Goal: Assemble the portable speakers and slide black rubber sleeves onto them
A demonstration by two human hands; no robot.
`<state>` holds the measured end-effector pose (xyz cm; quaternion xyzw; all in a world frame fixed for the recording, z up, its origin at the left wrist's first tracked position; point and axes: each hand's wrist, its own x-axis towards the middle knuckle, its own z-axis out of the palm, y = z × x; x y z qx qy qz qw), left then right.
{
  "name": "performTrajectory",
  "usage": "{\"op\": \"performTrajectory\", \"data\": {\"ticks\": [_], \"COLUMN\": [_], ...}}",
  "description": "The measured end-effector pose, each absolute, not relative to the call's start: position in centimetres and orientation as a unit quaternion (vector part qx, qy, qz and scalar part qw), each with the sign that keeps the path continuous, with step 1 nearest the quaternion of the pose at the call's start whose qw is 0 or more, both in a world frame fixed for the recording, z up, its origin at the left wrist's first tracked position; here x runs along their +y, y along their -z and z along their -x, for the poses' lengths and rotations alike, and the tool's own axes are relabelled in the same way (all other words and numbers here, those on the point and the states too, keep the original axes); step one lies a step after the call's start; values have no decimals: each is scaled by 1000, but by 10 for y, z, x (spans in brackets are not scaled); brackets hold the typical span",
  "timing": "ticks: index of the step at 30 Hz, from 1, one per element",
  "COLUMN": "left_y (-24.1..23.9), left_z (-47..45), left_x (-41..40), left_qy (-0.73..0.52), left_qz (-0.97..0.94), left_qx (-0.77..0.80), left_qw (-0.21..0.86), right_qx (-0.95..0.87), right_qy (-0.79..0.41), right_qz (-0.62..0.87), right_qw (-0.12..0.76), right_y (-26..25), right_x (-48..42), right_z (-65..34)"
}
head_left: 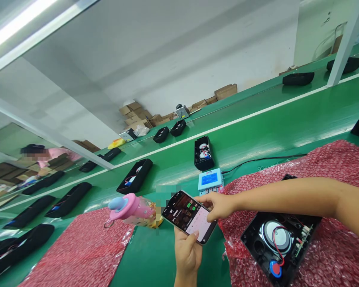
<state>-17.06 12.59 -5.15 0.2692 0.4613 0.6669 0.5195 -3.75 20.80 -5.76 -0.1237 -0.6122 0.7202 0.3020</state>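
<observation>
My left hand (pixel 186 252) grips a smartphone (pixel 189 215) from below, thumb on its lit screen. My right hand (pixel 217 205) reaches in from the right and pinches the phone's upper right edge. Under my right forearm lies an open black speaker housing (pixel 277 243) with a round driver and red wire, resting on red bubble wrap (pixel 326 167). A pink-capped bottle (pixel 131 210) lies on its side just left of the phone. A small blue tester box (pixel 210 180) sits behind my right hand.
Several black speaker housings (pixel 204 153) ride the green conveyor belt (pixel 257 131). Another red bubble wrap sheet (pixel 83 251) lies at lower left. A person in pink (pixel 52 156) works at far left. Cardboard boxes (pixel 225 91) stack by the wall.
</observation>
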Motion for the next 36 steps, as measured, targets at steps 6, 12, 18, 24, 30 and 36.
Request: {"op": "performTrajectory", "data": {"ticks": [6, 12, 18, 24, 30, 36], "left_y": [51, 50, 55, 57, 57, 60], "left_z": [171, 172, 176, 176, 176, 178], "left_x": [127, 126, 123, 122, 123, 123], "left_qy": [-673, -672, -667, -659, -655, -649], "left_qz": [-262, -257, -290, -306, -323, -334], "left_qx": [447, 437, 419, 427, 432, 426], "left_qw": [528, 540, 544, 539, 529, 535], "right_qx": [-606, -598, -593, -589, -588, -587], "right_qy": [-726, -734, -735, -739, -741, -744], "right_qz": [121, 136, 147, 143, 132, 127], "right_qw": [302, 294, 294, 295, 297, 293], "right_y": [58, 58, 55, 54, 54, 57], "right_x": [209, 212, 211, 210, 211, 212], "right_z": [39, 39, 37, 37, 37, 37]}}
